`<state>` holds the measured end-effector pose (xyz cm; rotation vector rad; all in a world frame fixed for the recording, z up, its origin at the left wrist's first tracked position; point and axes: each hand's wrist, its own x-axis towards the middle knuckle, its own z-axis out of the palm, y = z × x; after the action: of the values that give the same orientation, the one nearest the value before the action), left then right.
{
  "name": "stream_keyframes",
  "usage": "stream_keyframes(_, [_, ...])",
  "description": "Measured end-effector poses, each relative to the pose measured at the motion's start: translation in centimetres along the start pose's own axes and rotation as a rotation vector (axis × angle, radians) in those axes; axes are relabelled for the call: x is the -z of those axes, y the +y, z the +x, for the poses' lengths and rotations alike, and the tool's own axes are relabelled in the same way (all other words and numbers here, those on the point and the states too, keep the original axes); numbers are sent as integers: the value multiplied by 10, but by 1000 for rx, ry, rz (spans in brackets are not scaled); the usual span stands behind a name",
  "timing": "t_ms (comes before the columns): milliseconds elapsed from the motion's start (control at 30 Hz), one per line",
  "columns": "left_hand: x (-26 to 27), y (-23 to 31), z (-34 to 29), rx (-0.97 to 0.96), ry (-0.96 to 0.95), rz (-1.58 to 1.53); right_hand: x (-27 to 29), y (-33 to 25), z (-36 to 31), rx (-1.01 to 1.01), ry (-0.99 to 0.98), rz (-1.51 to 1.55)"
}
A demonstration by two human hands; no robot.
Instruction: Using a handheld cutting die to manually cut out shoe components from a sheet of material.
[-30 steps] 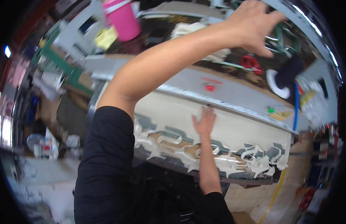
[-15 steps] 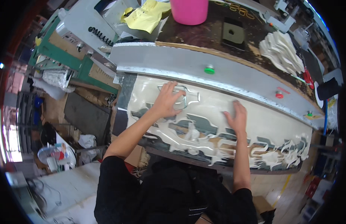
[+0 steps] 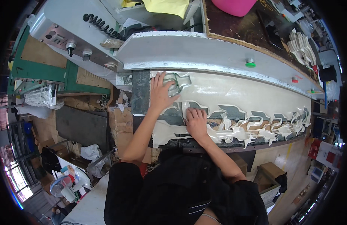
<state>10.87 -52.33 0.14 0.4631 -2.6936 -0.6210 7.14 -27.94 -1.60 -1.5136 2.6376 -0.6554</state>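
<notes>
A cream sheet [image 3: 233,86] of smooth material lies along the dark cutting bed, its near side full of cut-out shapes and ragged strips. At its far left corner rests a metal cutting die [image 3: 184,81], a thin-walled outline frame. My left hand [image 3: 161,93] grips this die, fingers over its left side and thumb across its middle. Closer to me, my right hand [image 3: 197,123] has its fingers curled on a strip of the sheet beside a cut-out. Its fingertips are partly hidden.
A grey press beam [image 3: 203,50] with a green button [image 3: 250,63] and a red button [image 3: 295,80] runs behind the bed. Cut cream pieces [image 3: 301,48] and a pink container [image 3: 235,5] sit on the brown board above. A fan [image 3: 65,186] stands at lower left.
My right hand has come left and nearer to me, from the uncut part of the sheet to its cut edge. My left hand stays on the die. The view has shifted.
</notes>
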Motion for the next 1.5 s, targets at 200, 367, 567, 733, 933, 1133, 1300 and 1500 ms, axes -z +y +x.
stream_keyframes(200, [-13, 2, -32, 215, 246, -32, 23, 1, 3, -98, -62, 213])
stream_keyframes(367, [-19, -14, -41, 123, 283, -121, 43, 5, -1, 26, -441, 439])
stream_keyframes(567, [-22, -13, -48, 181, 325, -325, 69, -6, 17, -281, -623, 926])
stream_keyframes(733, [-31, -11, -57, 268, 438, -208, 35, -7, 22, 82, 13, 142])
stream_keyframes(933, [-31, -21, -53, 128, 309, -158, 30, 9, -6, 175, -112, 428])
stream_keyframes(1133, [-25, -7, -58, 126, 226, -248, 15, 37, 68, -188, 296, 244])
stream_keyframes(1300, [-30, -2, -83, 305, 280, -343, -8, 67, 73, -85, 199, 188])
stream_keyframes(1500, [-36, -18, -90, 258, 364, -270, -27, 73, 69, -132, 247, 321])
